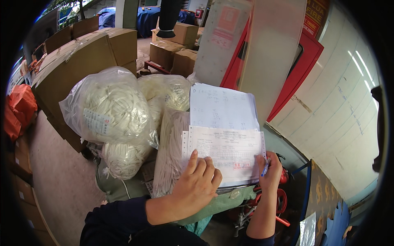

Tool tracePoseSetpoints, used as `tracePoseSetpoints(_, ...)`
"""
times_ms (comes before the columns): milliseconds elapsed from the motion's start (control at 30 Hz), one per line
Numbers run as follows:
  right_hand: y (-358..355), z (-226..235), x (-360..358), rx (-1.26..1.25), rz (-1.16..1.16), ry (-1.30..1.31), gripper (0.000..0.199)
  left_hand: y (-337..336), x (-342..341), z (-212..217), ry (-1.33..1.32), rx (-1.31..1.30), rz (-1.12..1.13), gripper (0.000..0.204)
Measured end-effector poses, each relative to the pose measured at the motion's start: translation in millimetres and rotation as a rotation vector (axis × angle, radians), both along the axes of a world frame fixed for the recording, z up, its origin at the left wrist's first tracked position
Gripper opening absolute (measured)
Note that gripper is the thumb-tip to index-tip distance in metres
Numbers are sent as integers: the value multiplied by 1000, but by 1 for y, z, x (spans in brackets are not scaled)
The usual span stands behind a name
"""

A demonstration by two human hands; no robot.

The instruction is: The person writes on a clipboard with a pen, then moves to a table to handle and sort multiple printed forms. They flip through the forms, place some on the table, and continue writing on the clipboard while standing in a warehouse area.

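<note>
My left hand (199, 180) lies flat, fingers together, on the lower left of a printed form with perforated edges (230, 149), pressing it down. Under the form is a stack of white papers (221, 108) with handwriting on the top sheet. At the form's lower right corner my right hand (271, 168) grips a blue pen (265, 169), its tip close to the paper. The papers rest on a bundle of cream cord in clear plastic (170, 153) and a green sack (223, 201).
Clear bags of white cord (113, 108) are piled to the left against large cardboard boxes (78, 57). A red cabinet (297, 67) and a white tiled wall (340, 119) stand to the right. A red trolley frame (279, 201) sits below. Orange bags (18, 108) lie at far left.
</note>
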State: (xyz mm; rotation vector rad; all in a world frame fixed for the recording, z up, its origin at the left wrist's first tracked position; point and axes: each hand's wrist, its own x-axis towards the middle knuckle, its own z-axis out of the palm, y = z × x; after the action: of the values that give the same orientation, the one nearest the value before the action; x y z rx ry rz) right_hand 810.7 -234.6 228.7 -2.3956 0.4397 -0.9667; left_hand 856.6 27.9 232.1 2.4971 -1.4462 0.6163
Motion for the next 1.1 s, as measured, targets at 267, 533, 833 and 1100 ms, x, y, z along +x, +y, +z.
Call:
tracePoseSetpoints(267, -2, -3, -1, 71, -6, 24, 26, 2, -4, -1, -3, 28, 8, 69)
tracePoseSetpoints(533, 4, 1, -2, 97, -16, 35, 25, 0, -4, -1, 11, 48, 3, 72)
tracePoseSetpoints(833, 2, -2, -1, 42, -19, 16, 25, 2, -10, -1, -18, 114, 29, 76)
tracePoseSetpoints(1100, 1, 1, -1, 44, -29, 64, 26, 1, -10, -4, 1, 69, 35, 78)
